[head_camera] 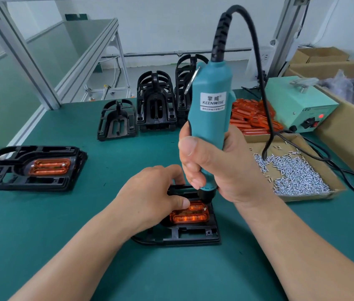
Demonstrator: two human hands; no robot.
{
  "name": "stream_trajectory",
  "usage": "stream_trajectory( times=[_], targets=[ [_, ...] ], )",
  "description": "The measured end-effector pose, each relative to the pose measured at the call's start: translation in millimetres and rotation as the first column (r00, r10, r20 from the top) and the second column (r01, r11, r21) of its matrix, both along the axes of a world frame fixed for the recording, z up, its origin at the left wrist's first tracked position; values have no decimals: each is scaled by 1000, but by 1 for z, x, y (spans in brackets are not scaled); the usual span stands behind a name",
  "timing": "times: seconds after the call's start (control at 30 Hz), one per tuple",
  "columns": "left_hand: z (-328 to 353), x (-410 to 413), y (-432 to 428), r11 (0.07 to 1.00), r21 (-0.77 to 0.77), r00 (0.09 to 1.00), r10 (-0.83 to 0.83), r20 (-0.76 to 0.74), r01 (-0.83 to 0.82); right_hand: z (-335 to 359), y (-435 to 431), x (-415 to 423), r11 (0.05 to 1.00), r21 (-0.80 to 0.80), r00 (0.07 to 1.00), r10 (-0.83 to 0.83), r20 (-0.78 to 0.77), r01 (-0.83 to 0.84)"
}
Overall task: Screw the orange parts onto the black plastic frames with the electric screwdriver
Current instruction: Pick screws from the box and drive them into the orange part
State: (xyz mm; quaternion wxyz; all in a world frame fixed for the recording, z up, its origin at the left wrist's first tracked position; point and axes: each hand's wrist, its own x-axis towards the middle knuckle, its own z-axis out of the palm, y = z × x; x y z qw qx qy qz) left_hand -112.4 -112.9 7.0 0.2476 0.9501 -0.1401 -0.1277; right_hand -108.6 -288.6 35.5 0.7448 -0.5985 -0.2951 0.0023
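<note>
1. Screwdriver (209, 109) (teal, upright, a black cable (256, 51) arching from its top) is being gripped round its lower body by the right hand (215, 170), fingers and thumb curled about it.
2. Its black tip is being pressed down at the far right corner of the orange part (190, 215), where a small silver screw head is showing.
3. That part is being seated in the frame (184, 234), which is lying flat on the green mat (117, 268) near the front edge, between the two forearms.
4. The frame is being steadied by the left hand (150, 192): its fingers are being curled over the far section, and its thumb is being pressed against the part's left end.
5. A second frame (8, 168), with an orange piece fitted, is lying at the mat's left side, well apart.
6. Bare frames are being stored in stacks (156, 105) at the back; an orange pile (252, 118) is lying behind the screwdriver, beside a green power box (297, 101).
7. Screws (297, 172) are being held loose in a cardboard tray (323, 166) just right of the right hand.
</note>
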Motion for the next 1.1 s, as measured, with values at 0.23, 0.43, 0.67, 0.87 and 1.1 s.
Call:
stream_trajectory(
  times=[0.23, 0.43, 0.67, 0.87, 1.1],
  targets=[
    [4, -2, -1, 1000, -10, 1000, 0, 5, 0, -1, 0, 1, 997, -31, 997, 72, -18, -72],
    [5, -3, -1, 1000, -20, 1000, -10, 4, 10, -4, -3, -2, 997, -15, 997, 78, 4, -78],
    [3, -1, 1, 1000, -17, 1000, -22, -5, 22, -2, -8, -2, 998, 65, 1000, 7, 5, -8],
    [3, -2, 2, 999, -17, 1000, -30, 4, 30, 2, -5, -5, 997, 44, 995, -59, 81, 56],
    [6, -1, 7, 998, -25, 998, -65, -4, 65, 14, -29, 6, 904, 338, 965, -236, -114, 261]
  ],
)
